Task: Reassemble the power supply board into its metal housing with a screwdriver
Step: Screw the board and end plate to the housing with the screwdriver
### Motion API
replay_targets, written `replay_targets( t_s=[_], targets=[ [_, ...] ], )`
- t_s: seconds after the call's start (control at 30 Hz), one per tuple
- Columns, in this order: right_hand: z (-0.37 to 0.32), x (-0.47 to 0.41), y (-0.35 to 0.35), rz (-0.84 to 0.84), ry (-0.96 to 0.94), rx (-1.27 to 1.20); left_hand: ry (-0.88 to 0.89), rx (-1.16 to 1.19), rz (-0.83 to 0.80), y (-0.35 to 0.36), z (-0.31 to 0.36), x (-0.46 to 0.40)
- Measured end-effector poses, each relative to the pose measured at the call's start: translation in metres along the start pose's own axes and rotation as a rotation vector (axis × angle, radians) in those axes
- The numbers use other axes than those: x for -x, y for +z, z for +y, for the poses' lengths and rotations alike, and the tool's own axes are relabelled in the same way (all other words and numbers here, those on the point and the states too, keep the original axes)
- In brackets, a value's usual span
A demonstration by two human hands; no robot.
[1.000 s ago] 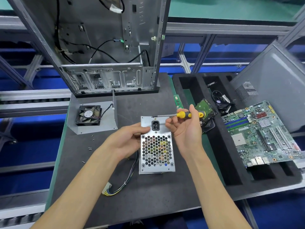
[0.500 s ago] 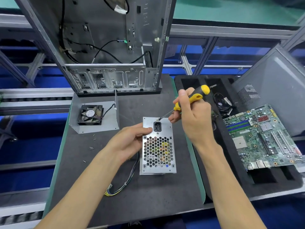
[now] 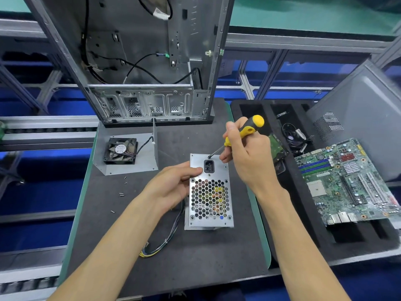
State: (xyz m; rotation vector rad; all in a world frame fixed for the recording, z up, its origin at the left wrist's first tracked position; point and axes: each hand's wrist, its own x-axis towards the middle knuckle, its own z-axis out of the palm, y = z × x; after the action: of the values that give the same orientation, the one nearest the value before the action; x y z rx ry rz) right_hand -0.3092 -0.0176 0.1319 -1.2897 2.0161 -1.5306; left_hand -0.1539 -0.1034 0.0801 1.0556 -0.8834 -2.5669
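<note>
Tilted up from level, screwdriver [image 3: 240,135] in right hand's [image 3: 245,157] closed grip points down-left onto housing [image 3: 209,192].

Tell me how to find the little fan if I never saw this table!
Start at the tall open computer case standing at the back of the dark mat. Just in front of its left corner lies a bent grey metal plate, and the fan sits on it. It is the only square black thing with blades and a round sticker.
</note>
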Motion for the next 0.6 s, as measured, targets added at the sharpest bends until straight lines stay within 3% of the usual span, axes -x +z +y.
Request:
replay_targets(
  t_s=[0.2, 0.4, 0.6],
  targets=[
    [-0.011, -0.007, 0.005, -0.021, -0.067, 0.211, 0.003, -0.003, 0.003, 0.0, 0.0, -0.002],
    [-0.017, -0.017, 0.025, -0.071, -0.06, -0.289, 0.006, -0.001, 0.011, 0.001, -0.001, -0.002],
    [-0.023, -0.016, 0.035, -0.015, -0.015, -0.525, 0.005, -0.009, -0.005, -0.002, -0.001, -0.001]
  ],
)
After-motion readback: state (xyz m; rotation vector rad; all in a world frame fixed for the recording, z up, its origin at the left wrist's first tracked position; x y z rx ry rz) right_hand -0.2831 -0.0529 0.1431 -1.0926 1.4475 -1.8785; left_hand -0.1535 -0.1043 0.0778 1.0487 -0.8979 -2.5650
